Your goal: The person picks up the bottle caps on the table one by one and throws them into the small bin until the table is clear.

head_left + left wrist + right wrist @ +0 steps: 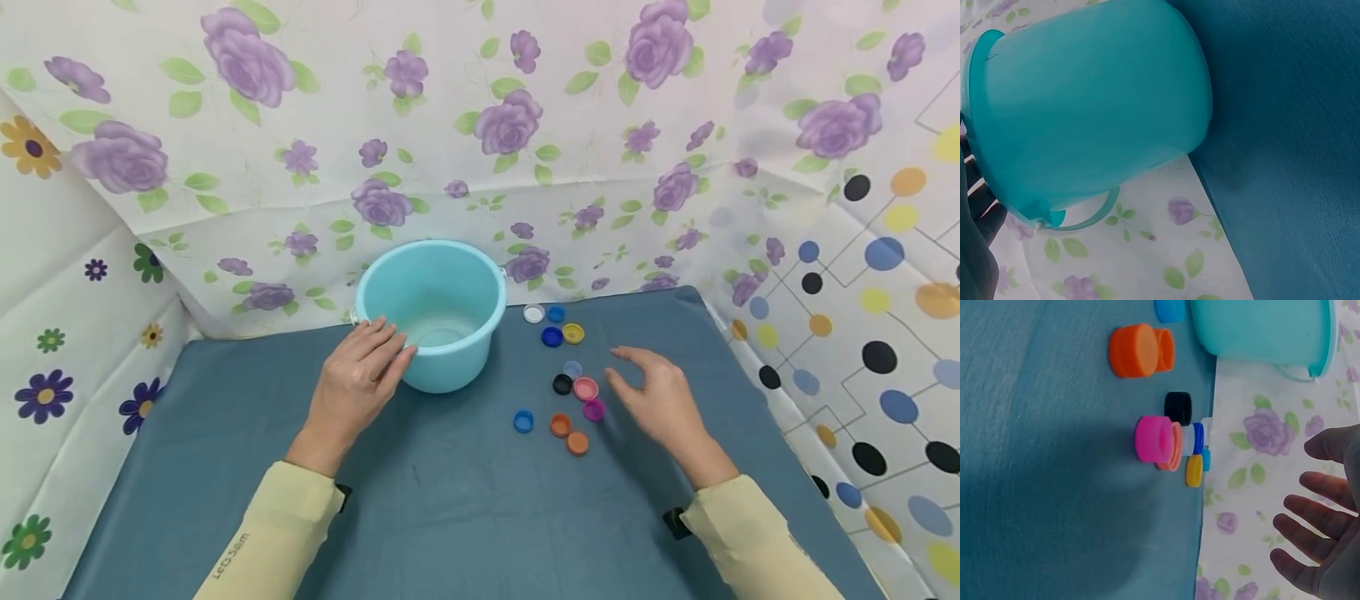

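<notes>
A light blue plastic bucket stands upright at the back of the cloth-covered table. My left hand rests on its near left rim, the fingers fairly straight; in the left wrist view the fingers lie against the bucket rim. To the right of the bucket lie several loose bottle caps, among them a pink cap, a magenta cap, a black cap and a yellow cap. My right hand hovers just right of these caps, thumb and fingers spread, holding nothing.
Closer to me are a blue cap and two orange caps, one of them the front orange cap. A white cap lies beside the bucket. Flower-patterned sheeting rises behind the blue-grey tablecloth; dotted sheeting hangs at the right.
</notes>
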`<action>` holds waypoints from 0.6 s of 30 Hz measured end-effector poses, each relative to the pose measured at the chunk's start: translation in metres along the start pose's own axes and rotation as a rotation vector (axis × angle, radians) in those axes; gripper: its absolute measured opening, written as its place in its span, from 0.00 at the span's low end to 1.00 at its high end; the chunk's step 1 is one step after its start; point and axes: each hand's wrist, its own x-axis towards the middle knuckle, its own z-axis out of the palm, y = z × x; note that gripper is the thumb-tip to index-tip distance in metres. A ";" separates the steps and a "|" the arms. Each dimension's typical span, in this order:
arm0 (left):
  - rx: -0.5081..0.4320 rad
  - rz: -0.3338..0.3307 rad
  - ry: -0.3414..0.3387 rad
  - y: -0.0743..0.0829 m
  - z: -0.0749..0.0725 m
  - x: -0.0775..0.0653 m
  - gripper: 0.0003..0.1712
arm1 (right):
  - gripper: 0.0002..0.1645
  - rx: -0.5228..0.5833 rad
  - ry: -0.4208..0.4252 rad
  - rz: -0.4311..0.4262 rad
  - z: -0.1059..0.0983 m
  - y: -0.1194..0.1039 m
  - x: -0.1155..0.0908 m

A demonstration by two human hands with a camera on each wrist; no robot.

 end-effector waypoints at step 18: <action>-0.058 -0.041 0.020 0.000 0.002 -0.001 0.17 | 0.36 -0.004 -0.141 0.080 0.040 0.043 -0.013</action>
